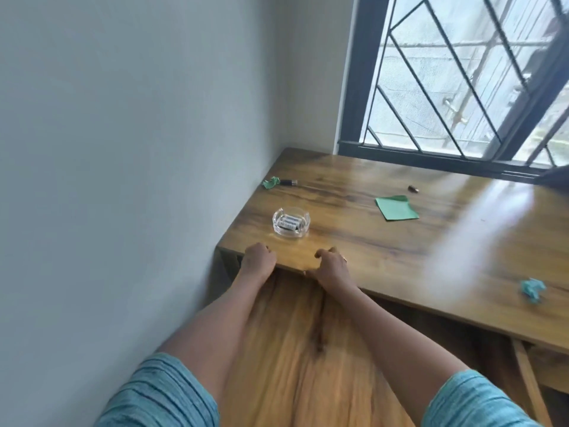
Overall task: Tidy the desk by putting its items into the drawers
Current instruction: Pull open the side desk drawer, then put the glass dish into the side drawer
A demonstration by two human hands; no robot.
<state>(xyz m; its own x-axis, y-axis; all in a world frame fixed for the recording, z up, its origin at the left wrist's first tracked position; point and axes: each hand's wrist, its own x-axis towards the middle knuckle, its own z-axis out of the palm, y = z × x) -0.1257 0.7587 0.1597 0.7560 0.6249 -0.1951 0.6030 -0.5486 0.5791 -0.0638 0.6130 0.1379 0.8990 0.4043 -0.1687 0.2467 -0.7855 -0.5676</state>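
My left hand (258,261) and my right hand (332,268) are side by side at the front edge of the wooden desk (369,241), near its left corner. Both have their fingers curled over that edge, and the fingertips are hidden. Just beyond them stands a glass ashtray (291,224) with batteries in it. Directly below my hands a blurred wooden front panel (295,349) runs down between my forearms. Further back lie a crumpled green paper (270,183), a small black stick (288,182), a green sticky-note pad (397,208) and a small dark object (413,188).
A crumpled teal paper (532,290) lies near the desk's front edge at the right. A white wall (138,149) closes the left side. A barred window (462,81) stands behind the desk. Wooden framing (526,374) shows under the desk at the right.
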